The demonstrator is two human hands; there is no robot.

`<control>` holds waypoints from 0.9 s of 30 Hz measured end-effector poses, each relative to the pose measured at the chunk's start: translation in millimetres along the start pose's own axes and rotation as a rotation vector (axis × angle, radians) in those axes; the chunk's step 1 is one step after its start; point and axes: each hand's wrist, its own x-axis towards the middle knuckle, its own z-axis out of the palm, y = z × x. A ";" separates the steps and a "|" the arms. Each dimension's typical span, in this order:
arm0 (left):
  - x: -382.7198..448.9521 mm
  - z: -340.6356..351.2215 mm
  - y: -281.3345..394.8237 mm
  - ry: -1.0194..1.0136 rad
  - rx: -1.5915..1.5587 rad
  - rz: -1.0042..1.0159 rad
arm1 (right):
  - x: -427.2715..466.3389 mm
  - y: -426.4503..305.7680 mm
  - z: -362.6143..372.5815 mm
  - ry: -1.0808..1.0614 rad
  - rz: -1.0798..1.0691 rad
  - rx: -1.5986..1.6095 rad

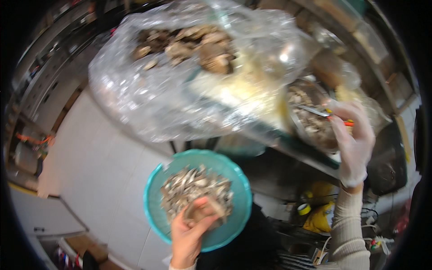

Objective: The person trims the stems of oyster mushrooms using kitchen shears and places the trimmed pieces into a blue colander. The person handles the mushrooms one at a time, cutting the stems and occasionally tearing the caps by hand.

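My left hand holds a greyish-brown piece of mushroom over a turquoise plastic basin. Pale strips of cut mushroom lie in the basin. My right hand, in a thin translucent glove, grips scissors with orange and yellow handles. Their blades point left over a metal bowl holding pale pieces. A large clear plastic bag lies open on the table, with clusters of brown mushrooms on it. The picture is slightly blurred.
The metal table edge runs below the bag and bowl. A black container stands right of my gloved hand. Under the table are a yellow bag and a roll of yellow tape. Wooden shelving stands at the upper right.
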 end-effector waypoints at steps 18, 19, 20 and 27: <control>-13.6 -18.5 17.2 -0.181 -0.148 -0.259 | -97.0 -67.1 119.1 -0.620 -0.232 0.716; -14.5 -18.3 17.8 -0.199 -0.147 -0.257 | -96.5 -69.1 119.9 -0.644 -0.217 0.730; -15.3 -17.8 18.4 -0.233 -0.144 -0.256 | -95.9 -71.1 120.7 -0.657 -0.195 0.739; -17.4 -11.9 18.1 -0.290 -0.116 -0.253 | -95.0 -74.2 127.1 -0.705 -0.162 0.872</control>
